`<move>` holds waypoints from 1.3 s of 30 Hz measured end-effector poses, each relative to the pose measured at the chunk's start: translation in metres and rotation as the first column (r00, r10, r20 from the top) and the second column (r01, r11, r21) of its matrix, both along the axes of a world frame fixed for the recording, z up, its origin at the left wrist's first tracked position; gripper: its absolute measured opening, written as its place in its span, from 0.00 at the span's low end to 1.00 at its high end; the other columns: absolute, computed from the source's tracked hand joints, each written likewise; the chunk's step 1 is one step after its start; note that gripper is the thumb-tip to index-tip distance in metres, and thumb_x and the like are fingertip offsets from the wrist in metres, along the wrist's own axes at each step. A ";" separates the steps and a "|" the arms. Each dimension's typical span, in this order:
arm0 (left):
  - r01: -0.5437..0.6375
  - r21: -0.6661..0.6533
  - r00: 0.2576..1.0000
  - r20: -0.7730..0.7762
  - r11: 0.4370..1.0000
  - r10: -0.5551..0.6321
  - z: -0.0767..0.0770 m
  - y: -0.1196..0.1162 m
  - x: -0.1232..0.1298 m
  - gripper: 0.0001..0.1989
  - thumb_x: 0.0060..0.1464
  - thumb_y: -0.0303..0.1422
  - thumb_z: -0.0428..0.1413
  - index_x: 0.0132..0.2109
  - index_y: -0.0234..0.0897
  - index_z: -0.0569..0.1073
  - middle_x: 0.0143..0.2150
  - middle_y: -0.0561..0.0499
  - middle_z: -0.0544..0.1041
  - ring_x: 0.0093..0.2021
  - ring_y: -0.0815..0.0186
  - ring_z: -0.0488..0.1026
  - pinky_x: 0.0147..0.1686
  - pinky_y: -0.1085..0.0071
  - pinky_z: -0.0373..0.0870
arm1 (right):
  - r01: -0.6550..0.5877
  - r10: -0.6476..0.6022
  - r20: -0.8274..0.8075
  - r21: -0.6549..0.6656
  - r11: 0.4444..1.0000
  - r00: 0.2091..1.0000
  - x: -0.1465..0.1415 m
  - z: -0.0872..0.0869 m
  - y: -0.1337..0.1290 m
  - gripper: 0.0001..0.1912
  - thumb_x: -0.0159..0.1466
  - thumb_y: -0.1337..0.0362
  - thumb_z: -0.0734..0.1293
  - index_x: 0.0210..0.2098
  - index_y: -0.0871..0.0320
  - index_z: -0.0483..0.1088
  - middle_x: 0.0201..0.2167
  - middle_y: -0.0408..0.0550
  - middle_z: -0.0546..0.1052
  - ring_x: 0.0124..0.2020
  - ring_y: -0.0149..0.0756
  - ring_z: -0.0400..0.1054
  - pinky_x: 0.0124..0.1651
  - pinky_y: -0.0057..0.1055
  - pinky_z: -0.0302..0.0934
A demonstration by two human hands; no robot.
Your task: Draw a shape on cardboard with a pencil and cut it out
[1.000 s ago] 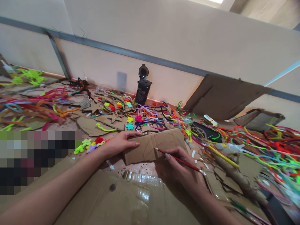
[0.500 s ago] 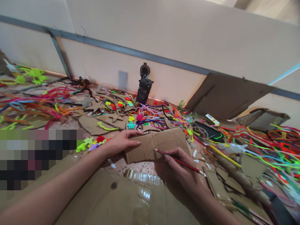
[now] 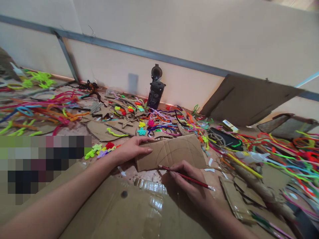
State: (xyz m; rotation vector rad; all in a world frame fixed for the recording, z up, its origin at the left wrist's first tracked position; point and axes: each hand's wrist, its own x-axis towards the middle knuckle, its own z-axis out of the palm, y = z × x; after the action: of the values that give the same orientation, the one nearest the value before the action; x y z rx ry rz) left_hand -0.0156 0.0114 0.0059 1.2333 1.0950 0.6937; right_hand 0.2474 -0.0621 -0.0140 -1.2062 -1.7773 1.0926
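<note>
A rectangular cardboard piece (image 3: 179,151) with curved pencil lines on it lies in the middle. My left hand (image 3: 132,149) grips its left end, thumb on top and fingers at the far edge. In my right hand (image 3: 188,179) is a red pencil (image 3: 196,181), pinched near its point. The pencil's tip touches the cardboard close to its near edge, at the lower left of the drawn curve. Below both hands a large cardboard sheet (image 3: 104,209) with shiny clear tape stretches towards me.
Colourful pipe cleaners (image 3: 62,113) and cardboard scraps cover the table's back and sides. A black bottle (image 3: 156,94) with its lid up stands behind. Glue bottle (image 3: 251,157), yellow pencil (image 3: 245,166) and a cardboard roll (image 3: 259,186) lie at right. A dark cardboard panel (image 3: 246,99) leans on the partition.
The pencil tip has moved left and towards me, down to the cardboard's near edge, with my right hand following. The view has shifted slightly. My left hand keeps its hold.
</note>
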 end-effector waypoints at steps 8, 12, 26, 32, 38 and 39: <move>0.007 0.029 1.000 -0.001 1.000 -0.007 0.000 0.000 0.000 0.29 0.48 0.35 0.66 0.59 0.41 0.77 0.54 0.46 0.82 0.48 0.57 0.79 0.47 0.64 0.74 | 0.026 -0.026 0.021 0.019 0.999 0.999 0.002 -0.001 0.004 0.08 0.67 0.57 0.68 0.37 0.55 0.76 0.32 0.45 0.79 0.33 0.37 0.71 0.36 0.31 0.62; 0.002 0.038 1.000 -0.020 0.999 -0.001 0.001 0.001 0.000 0.29 0.48 0.36 0.66 0.59 0.41 0.77 0.54 0.47 0.81 0.48 0.56 0.79 0.46 0.64 0.74 | -0.026 0.026 0.013 -0.010 1.000 1.000 0.002 -0.003 0.003 0.09 0.69 0.57 0.67 0.37 0.54 0.75 0.33 0.45 0.79 0.34 0.38 0.72 0.37 0.32 0.62; 0.013 0.012 1.000 -0.011 1.000 -0.013 0.004 -0.001 0.002 0.32 0.48 0.38 0.67 0.60 0.39 0.75 0.55 0.45 0.81 0.47 0.57 0.79 0.45 0.64 0.74 | 0.005 -0.005 -0.017 0.020 1.000 1.000 -0.002 0.004 0.005 0.09 0.67 0.56 0.68 0.36 0.55 0.76 0.31 0.45 0.79 0.32 0.36 0.71 0.35 0.30 0.62; -0.012 0.000 0.999 -0.052 1.000 0.012 0.008 0.000 0.002 0.34 0.45 0.42 0.68 0.59 0.40 0.75 0.54 0.46 0.81 0.45 0.56 0.80 0.43 0.64 0.76 | -0.008 0.009 -0.024 0.059 0.998 1.000 -0.003 0.002 0.006 0.08 0.67 0.58 0.68 0.37 0.55 0.76 0.32 0.45 0.78 0.33 0.35 0.70 0.36 0.30 0.61; -0.011 -0.010 0.995 -0.095 1.000 0.010 0.009 0.001 0.000 0.35 0.44 0.45 0.69 0.59 0.43 0.75 0.50 0.47 0.83 0.41 0.57 0.81 0.38 0.68 0.76 | 0.007 -0.003 -0.039 0.098 0.995 0.999 -0.007 0.008 0.007 0.05 0.66 0.61 0.68 0.36 0.56 0.75 0.30 0.43 0.78 0.32 0.34 0.70 0.35 0.29 0.60; -0.012 -0.003 0.995 -0.099 1.000 0.011 0.009 0.002 -0.001 0.35 0.43 0.46 0.69 0.59 0.43 0.75 0.50 0.47 0.83 0.42 0.57 0.81 0.38 0.68 0.76 | -0.012 0.016 -0.042 0.108 0.994 0.999 -0.008 0.010 0.007 0.05 0.65 0.62 0.68 0.36 0.56 0.76 0.30 0.43 0.78 0.32 0.34 0.70 0.35 0.29 0.60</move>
State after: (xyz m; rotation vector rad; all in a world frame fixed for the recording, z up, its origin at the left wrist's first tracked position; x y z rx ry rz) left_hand -0.0169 0.0131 0.0146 1.2701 1.1848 0.6448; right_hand 0.2398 -0.0547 -0.0042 -1.0997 -1.7908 1.0097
